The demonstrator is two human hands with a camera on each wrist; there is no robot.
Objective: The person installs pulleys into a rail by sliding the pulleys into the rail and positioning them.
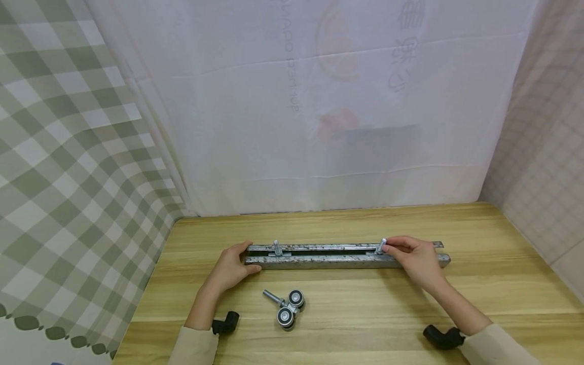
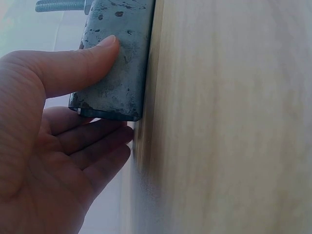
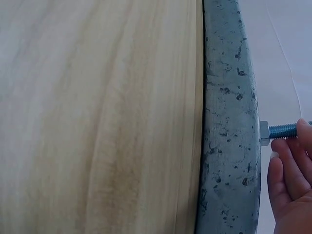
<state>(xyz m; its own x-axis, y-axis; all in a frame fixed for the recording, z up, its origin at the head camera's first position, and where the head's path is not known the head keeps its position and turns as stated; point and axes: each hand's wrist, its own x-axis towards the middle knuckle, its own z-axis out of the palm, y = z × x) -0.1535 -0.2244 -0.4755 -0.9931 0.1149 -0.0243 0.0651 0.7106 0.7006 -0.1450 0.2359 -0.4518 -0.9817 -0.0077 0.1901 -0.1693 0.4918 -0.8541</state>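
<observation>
A speckled grey metal track rail (image 1: 328, 261) lies left to right on the table, its slot facing up. My left hand (image 1: 230, 266) holds the rail's left end, thumb on the front face (image 2: 109, 73) and the other fingers round the end and back. My right hand (image 1: 417, 258) pinches the upright threaded bolt (image 1: 381, 247) near the right end; in the right wrist view a hex nut (image 3: 264, 133) sits at its base. Another threaded bolt (image 1: 277, 248) stands in the slot toward the left. The parts below both bolts are mostly hidden inside the rail.
A loose roller hanger (image 1: 290, 308) with a threaded bolt and small wheels lies on the wooden table (image 1: 356, 314) in front of the rail. Black wrist camera mounts (image 1: 225, 323) show beside the sleeves. A white cloth (image 1: 274, 152) hangs behind; a checked cloth (image 1: 91, 167) hangs at the left.
</observation>
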